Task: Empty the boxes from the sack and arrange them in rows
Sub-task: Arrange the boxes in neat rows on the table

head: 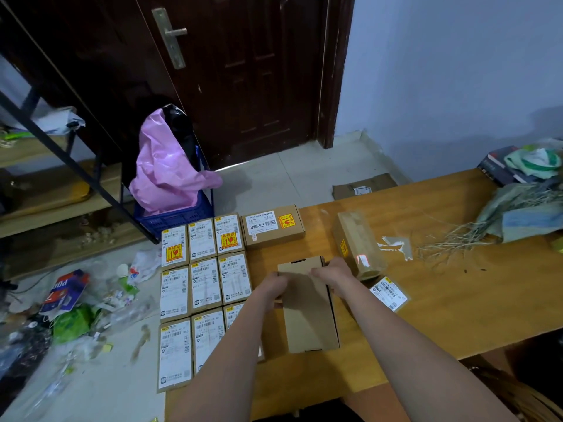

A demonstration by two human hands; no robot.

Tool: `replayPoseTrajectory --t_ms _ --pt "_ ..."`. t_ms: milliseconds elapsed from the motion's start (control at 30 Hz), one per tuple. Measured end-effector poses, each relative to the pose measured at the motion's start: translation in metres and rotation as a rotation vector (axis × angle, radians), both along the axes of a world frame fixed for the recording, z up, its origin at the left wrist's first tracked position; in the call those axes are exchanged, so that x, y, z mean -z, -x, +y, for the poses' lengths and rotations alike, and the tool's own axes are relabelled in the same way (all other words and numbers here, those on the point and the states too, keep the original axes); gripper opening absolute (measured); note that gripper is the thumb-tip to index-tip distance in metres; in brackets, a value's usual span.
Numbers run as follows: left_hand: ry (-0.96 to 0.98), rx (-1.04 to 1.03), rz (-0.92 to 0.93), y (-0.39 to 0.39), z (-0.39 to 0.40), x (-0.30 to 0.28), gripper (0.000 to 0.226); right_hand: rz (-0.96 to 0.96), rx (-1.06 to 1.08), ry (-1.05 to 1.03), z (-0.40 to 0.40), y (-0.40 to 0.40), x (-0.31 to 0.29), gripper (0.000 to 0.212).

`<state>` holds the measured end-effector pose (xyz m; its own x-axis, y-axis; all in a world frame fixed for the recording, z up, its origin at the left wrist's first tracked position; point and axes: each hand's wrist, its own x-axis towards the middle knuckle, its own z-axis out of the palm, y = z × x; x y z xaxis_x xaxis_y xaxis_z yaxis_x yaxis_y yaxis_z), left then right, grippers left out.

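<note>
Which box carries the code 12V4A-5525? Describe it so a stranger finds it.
Start at the wooden table and go to its far left edge, beside the blue crate. The 12V4A-5525 box ends the top row; unlike its upright neighbours, it lies sideways and is wider.

We see a wooden table (441, 293) carrying labelled boxes (204, 283) in rows along its left edge, a larger plain box (307, 312) beside them, a taped box (359, 243) further right, and a frayed sack (524, 214) far right.

"12V4A-5525" on the wide box's white label (261, 222) (other labels too small)
</note>
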<state>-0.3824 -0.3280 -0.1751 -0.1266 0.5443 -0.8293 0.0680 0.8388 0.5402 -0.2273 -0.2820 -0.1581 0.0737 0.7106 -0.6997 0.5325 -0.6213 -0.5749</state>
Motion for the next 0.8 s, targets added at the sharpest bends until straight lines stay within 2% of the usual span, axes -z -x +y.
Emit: replayPoseTrajectory --t_ms 133,333,600,733,800 --pt "-0.015 -0.027 -0.022 0.003 -0.003 -0.004 0.034 0.015 0.005 -0.004 -0.004 0.003 0.000 0.070" --pt "-0.037 -0.023 -0.033 0.009 -0.008 -0.003 0.040 0.028 0.004 0.006 -0.010 0.007 -0.002 0.071" --pt "-0.053 -0.033 -0.085 0.011 -0.015 -0.010 0.043 0.090 0.080 0.026 -0.012 0.007 -0.004 0.056" --pt "-0.052 -0.021 -0.093 0.016 -0.019 -0.008 0.047 0.140 0.170 0.044 -0.013 0.006 -0.009 0.056" --pt "-0.055 -0.006 -0.110 0.019 -0.021 -0.007 0.049 0.170 0.229 0.046 -0.011 0.004 -0.008 0.045"
